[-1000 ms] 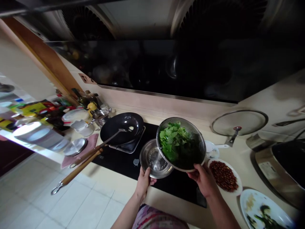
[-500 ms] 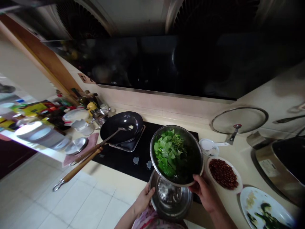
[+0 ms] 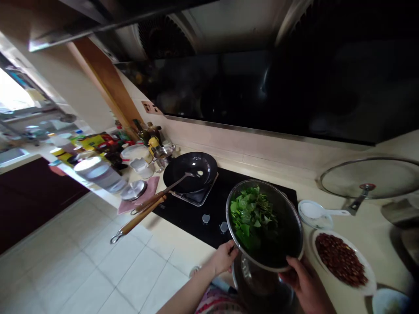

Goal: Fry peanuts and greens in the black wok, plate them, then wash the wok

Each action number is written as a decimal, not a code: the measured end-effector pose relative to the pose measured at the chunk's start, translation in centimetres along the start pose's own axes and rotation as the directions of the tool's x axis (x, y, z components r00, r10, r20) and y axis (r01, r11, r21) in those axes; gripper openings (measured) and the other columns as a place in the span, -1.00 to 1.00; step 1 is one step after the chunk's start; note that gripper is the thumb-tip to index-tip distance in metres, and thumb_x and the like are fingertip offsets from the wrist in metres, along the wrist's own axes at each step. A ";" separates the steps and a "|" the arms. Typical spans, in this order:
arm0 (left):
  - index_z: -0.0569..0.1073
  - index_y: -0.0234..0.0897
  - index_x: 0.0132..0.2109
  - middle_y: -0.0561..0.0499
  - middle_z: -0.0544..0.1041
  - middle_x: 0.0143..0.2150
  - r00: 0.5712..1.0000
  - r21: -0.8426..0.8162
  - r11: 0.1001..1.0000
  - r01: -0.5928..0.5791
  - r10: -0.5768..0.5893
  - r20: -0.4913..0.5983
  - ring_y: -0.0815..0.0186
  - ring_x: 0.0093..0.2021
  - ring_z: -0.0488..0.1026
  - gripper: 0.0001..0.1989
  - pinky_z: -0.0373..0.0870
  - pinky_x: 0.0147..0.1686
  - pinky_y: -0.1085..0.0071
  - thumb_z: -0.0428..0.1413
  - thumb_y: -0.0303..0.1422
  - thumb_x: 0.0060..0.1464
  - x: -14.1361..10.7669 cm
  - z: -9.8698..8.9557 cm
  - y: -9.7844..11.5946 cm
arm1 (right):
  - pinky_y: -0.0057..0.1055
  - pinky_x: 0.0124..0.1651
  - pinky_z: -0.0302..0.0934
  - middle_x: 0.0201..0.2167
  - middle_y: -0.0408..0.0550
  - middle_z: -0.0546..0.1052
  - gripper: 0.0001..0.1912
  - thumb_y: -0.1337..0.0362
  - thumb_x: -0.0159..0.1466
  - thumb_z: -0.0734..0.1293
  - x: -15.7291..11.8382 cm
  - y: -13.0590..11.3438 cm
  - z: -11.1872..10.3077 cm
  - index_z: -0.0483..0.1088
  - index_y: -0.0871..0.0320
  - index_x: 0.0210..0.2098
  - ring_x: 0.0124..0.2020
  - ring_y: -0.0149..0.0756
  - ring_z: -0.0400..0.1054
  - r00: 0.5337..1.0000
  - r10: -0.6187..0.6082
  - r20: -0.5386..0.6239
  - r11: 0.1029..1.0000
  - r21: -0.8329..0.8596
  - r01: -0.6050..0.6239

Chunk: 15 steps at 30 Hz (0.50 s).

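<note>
I hold the colander [image 3: 290, 207] of leafy greens [image 3: 250, 209] by its near right rim, my right hand [image 3: 303, 277] closed with the thumb on top. My left hand [image 3: 224, 258] has a narrow grip on the left rim of the steel bowl [image 3: 258, 283] beneath, right up at the colander's rim; whether it pinches the colander too, I cannot tell.

A second ago the steel bowl was out to the left of the colander, over the stove [image 3: 214, 213], its inside showing. Now it sits low under the colander, nearer my body and largely hidden, below the counter's front edge. The colander has also come nearer to me, over the front of the stove at its right part, with the greens still heaped to its left side.

My view has swung left: more of the room shows beyond the counter [image 3: 183, 235], and the plate [image 3: 389, 301] at the lower right is mostly cut off.

The wok [image 3: 196, 161] stays on the left burner, the spatula [image 3: 178, 181] resting in it, wooden handles past the front edge. To the right of the stove stand the dish of red nuts or beans [image 3: 368, 290] and the small dish [image 3: 327, 222] with a white spoon [image 3: 312, 210], both unmoved.
</note>
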<state>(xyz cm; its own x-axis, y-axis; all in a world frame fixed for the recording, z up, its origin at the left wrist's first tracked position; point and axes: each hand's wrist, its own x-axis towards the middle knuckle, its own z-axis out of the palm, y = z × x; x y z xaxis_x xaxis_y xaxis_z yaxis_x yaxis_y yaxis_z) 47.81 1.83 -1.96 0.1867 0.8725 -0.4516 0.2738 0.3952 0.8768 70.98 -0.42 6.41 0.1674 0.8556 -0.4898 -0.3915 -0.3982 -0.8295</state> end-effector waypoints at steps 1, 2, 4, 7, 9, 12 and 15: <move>0.47 -0.27 -0.27 0.12 0.40 -0.54 1.000 0.024 1.000 -0.003 0.003 0.019 0.46 -0.71 0.28 -0.80 0.22 -0.68 0.49 0.05 -0.25 0.07 0.4 0.2 0.1 | -0.43 -0.48 0.38 -0.47 -0.27 0.50 -0.58 0.11 -0.14 0.54 -0.4 0.1 0.2 0.34 0.05 -0.35 -0.51 -0.36 0.39 1.000 -0.010 -0.026 1.000 0.011 0.010; 0.47 -0.26 -0.30 0.13 0.38 -0.58 0.999 0.044 0.999 -0.005 0.003 0.037 0.44 -0.70 0.29 -0.84 0.22 -0.68 0.49 0.05 -0.29 0.07 0.8 0.5 0.3 | -0.45 -0.49 0.37 -0.49 -0.29 0.49 -0.57 0.12 -0.14 0.54 -0.8 0.2 0.4 0.33 0.06 -0.36 -0.51 -0.38 0.38 0.999 -0.022 -0.049 1.000 0.021 0.023; 0.44 -0.25 -0.35 0.15 0.34 -0.63 0.997 0.072 0.997 -0.005 0.000 0.071 0.42 -0.71 0.30 -0.88 0.21 -0.68 0.49 0.06 -0.32 0.04 1.3 0.9 0.6 | -0.48 -0.50 0.36 -0.52 -0.31 0.47 -0.58 0.13 -0.12 0.53 -1.6 0.3 0.9 0.33 0.06 -0.33 -0.52 -0.40 0.36 0.996 -0.049 -0.078 0.998 0.041 0.052; 0.40 -0.24 -0.34 0.19 0.28 -0.68 0.994 0.066 0.998 0.001 -0.008 0.105 0.43 -0.76 0.25 -0.84 0.17 -0.71 0.49 0.07 -0.24 0.04 1.4 0.0 1.7 | -0.48 -0.51 0.35 -0.57 -0.32 0.43 -0.58 0.12 -0.07 0.51 -2.6 0.2 1.5 0.34 0.05 -0.28 -0.54 -0.41 0.34 0.992 -0.069 -0.107 0.996 0.055 0.075; 0.37 -0.25 -0.27 0.19 0.30 -0.64 0.996 0.015 1.000 -0.013 0.012 0.084 0.44 -0.74 0.25 -0.70 0.19 -0.69 0.48 -0.01 -0.10 0.09 1.0 -1.6 3.3 | -0.45 -0.50 0.35 -0.58 -0.31 0.43 -0.58 0.10 -0.05 0.50 -3.0 0.2 1.4 0.35 0.05 -0.26 -0.54 -0.39 0.34 0.989 -0.085 -0.123 0.995 0.043 0.091; 0.35 -0.27 -0.20 0.06 0.45 -0.46 0.996 -0.144 0.988 -0.058 0.066 0.053 0.40 -0.53 0.44 -0.44 0.37 -0.50 0.46 -0.29 0.09 0.14 -0.5 -4.4 6.7 | -0.39 -0.48 0.37 -0.51 -0.26 0.48 -0.53 0.04 -0.05 0.49 -3.5 0.3 0.3 0.35 0.04 -0.21 -0.52 -0.33 0.39 0.981 -0.111 -0.161 0.994 -0.027 0.108; 0.35 -0.31 -0.07 -0.08 0.54 -0.31 0.965 -0.389 0.921 0.037 0.068 0.252 0.28 -0.47 0.52 -0.31 0.44 -0.49 0.37 -0.22 0.21 0.03 -2.4 -4.9 9.2 | -0.29 -0.49 0.39 -0.39 -0.14 0.54 -0.38 -0.06 -0.10 0.48 -3.8 0.3 -1.5 0.34 0.01 -0.09 -0.44 -0.17 0.46 0.962 -0.135 -0.238 0.979 -0.182 0.092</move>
<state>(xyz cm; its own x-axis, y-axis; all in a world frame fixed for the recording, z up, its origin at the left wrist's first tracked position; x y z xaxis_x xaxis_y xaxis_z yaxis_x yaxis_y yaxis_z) 45.30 4.79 7.99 0.4361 0.7968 -0.4183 -0.1079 0.5077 0.8547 71.59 -4.28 7.67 0.4290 0.7983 -0.4228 -0.2029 -0.3710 -0.9062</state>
